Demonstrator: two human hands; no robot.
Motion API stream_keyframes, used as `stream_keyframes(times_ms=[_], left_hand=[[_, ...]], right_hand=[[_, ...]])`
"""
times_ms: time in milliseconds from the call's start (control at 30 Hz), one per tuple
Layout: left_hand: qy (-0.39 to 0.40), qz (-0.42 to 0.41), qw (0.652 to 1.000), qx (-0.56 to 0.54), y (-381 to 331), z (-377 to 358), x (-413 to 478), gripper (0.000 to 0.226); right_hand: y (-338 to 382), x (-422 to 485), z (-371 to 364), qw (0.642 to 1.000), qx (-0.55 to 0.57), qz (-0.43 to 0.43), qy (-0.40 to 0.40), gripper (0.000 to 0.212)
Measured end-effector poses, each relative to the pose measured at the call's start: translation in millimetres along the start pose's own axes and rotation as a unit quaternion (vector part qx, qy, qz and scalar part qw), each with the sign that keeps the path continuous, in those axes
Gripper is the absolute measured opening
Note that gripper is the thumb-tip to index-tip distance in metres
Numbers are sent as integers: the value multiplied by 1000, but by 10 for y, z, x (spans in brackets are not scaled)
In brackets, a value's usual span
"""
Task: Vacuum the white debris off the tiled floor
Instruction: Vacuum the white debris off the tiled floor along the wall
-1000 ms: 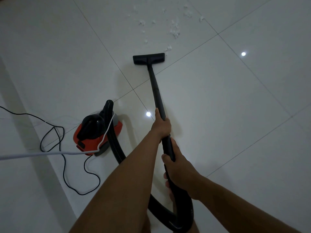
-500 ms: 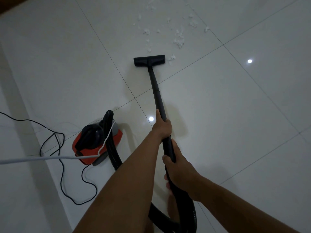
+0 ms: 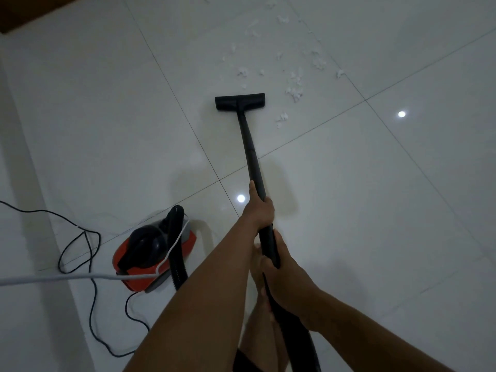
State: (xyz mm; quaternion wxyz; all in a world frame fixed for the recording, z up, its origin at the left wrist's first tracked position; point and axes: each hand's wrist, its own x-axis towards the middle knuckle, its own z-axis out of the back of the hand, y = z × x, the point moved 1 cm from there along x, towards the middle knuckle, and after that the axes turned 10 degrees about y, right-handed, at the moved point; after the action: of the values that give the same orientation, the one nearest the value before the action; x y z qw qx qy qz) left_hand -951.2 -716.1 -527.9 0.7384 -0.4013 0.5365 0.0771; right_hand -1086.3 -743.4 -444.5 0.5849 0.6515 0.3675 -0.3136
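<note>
White fluffy debris (image 3: 294,93) lies scattered on the glossy white tiled floor (image 3: 375,210), mostly ahead and to the right of the black floor nozzle (image 3: 239,102). The nozzle rests flat on the tile, just short of the nearest scraps. A black wand (image 3: 252,159) runs from it back to me. My left hand (image 3: 259,208) grips the wand higher up. My right hand (image 3: 284,275) grips it lower, where the black hose (image 3: 300,336) begins.
The red and black vacuum body (image 3: 150,253) sits on the floor at my left. A black power cord (image 3: 91,277) loops beside it, and a white cable (image 3: 67,277) crosses over it. My bare leg (image 3: 257,331) shows below the hands. A dark strip (image 3: 26,12) fills the top left corner.
The view has tilted up, so more debris shows at the top. The nozzle has shifted slightly left, leaving one clump to its right. Both hands keep their grip.
</note>
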Motion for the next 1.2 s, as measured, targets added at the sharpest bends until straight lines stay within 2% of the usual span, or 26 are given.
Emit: stream_keyframes(times_ms=[333,833,1200], left_hand=[[-11,-1,1000,-4,-519,425,470,67],[-25,-7,1000,5,-972,701,954,66],[-22,15,1000,-6,-1049,532,540,68]], right_hand=[[552,541,242,1000,-10,-13,4,68],[1003,1018,568,1000,-15,-3,10,67],[1059,505,593,999,-5,-29,37,62]])
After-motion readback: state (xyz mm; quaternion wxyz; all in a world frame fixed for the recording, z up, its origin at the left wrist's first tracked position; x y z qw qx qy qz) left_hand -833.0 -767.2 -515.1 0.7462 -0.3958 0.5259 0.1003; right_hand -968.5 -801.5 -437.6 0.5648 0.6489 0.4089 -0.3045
